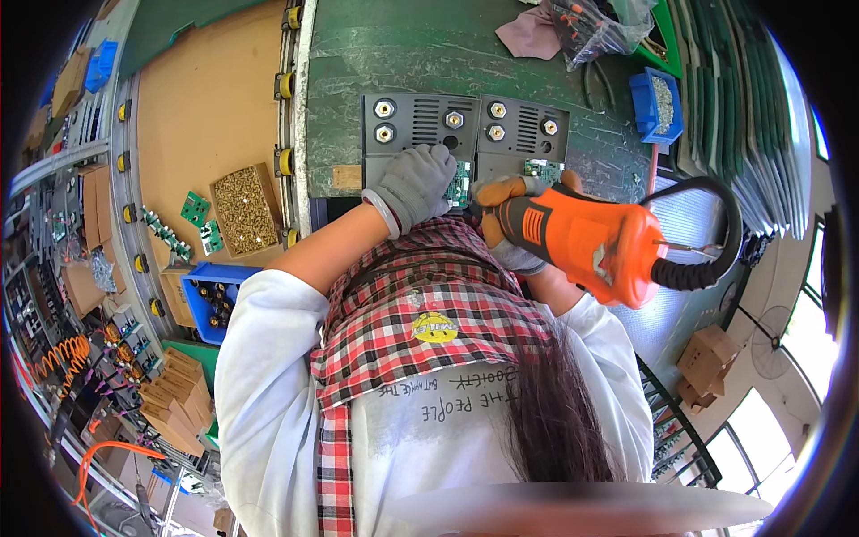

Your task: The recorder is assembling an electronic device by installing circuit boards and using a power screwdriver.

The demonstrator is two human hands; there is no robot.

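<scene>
My right hand, in a grey glove with orange-brown fingers, is wrapped round an orange corded electric drill. Its black front end points left toward a small green circuit board on the left dark metal panel; the tip is hidden. On that panel, beside the board, rests my left hand in a grey glove. Its fingers are curled in, and what they grip, if anything, cannot be seen. A matching right panel lies alongside, with another circuit board at its near edge. Both panels carry brass-centred round fittings.
Left of the green worktable, a roller track holds a cardboard box of brass parts, loose circuit boards and a blue bin. At right stand a blue tray of small screws and stacked sheets. The drill's black cable loops nearby.
</scene>
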